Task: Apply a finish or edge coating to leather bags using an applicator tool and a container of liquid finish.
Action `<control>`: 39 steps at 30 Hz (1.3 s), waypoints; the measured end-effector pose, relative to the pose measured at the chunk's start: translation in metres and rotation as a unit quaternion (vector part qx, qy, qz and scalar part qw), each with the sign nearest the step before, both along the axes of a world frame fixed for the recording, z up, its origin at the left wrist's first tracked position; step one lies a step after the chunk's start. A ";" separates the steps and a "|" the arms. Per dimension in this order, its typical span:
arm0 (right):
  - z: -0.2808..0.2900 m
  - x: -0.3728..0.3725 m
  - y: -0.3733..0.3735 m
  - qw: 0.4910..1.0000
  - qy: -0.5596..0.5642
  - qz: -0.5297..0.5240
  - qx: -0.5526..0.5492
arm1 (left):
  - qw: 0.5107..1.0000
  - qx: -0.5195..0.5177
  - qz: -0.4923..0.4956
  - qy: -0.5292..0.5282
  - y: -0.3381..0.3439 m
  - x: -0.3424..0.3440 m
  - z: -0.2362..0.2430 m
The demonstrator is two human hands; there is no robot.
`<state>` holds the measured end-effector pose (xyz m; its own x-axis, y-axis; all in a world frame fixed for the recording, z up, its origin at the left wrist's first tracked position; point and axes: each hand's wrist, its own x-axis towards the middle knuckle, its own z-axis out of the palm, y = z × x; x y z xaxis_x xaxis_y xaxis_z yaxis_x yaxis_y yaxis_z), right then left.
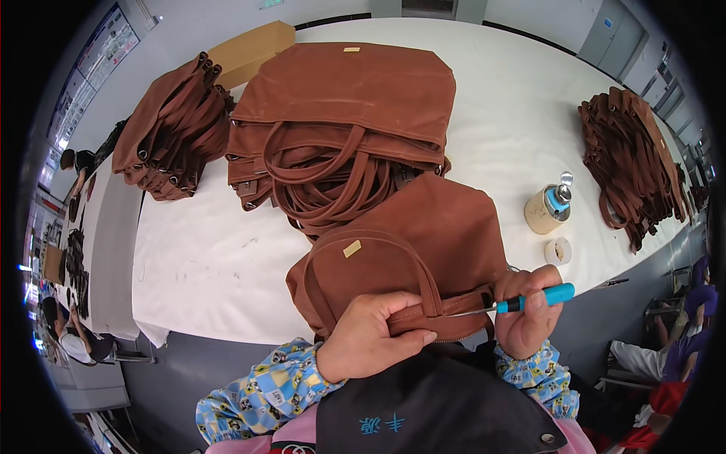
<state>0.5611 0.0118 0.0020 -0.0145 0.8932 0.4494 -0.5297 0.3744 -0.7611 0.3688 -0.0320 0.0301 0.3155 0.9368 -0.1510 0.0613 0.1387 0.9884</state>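
A brown bag lies at the table's front edge, with a looped handle and a small pale tag on it. My left hand is closed on the bag's zippered top edge, thumb pressed along the band beside the handle's base. My right hand grips a tool with a blue-and-black handle; its thin metal shaft lies along that band, just right of my left thumb.
Stacked brown bags lie behind, with more piles at left and right and a cardboard piece. A tin with a metal-topped bottle and a pale roll stand rightward on the white table. People work at both sides.
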 end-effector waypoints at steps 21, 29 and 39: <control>0.014 0.007 0.000 0.997 -0.082 0.014 0.008 | 1.000 0.007 -0.007 -0.003 -0.001 0.003 -0.003; 0.024 0.008 0.006 0.999 0.039 0.012 0.030 | 1.000 0.013 0.006 0.005 -0.001 0.002 0.000; 0.020 -0.003 0.004 0.904 -0.414 0.074 0.079 | 0.999 0.006 -0.021 -0.031 -0.004 -0.002 0.005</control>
